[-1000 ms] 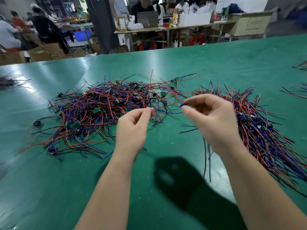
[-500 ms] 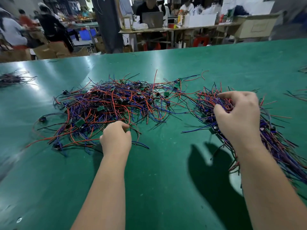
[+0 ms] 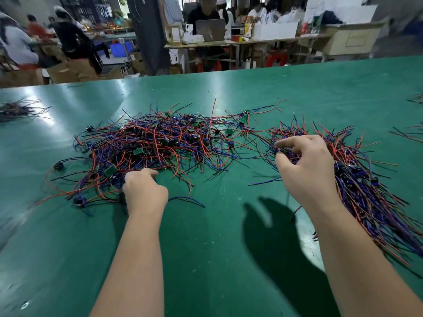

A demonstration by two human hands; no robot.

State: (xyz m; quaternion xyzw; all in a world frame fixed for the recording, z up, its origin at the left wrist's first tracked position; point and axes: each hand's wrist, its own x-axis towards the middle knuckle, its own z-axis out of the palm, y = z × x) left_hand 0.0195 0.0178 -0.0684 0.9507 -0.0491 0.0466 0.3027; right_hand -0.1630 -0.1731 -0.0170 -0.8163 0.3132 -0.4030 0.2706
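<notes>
while both hands are down at the wires, layout left to right: small bundle of wires sits at the far left edge of the green desk, well apart from the rest. left pile is a loose tangle of red, blue and black wires with small green boards mixed in, spread over the left-centre of the desk. left hand is knuckles-up at the near edge of that pile, fingers curled down into the wires. fingertips are hidden, so can't tell if it's pinching one or just resting on them. one blue wire lies alone on the desk, starting just beside that hand and running right. right hand is at the left edge of the right pile, thumb and forefinger spread with a gap between them, tips at the wires, other fingers loosely curled. nothing visibly pinched. right pile is denser, wires roughly parallel, running toward the near right corner, partly behind the right forearm. a few stray wires at the far right edge. laptop and people behind the desk, blurred.
</notes>
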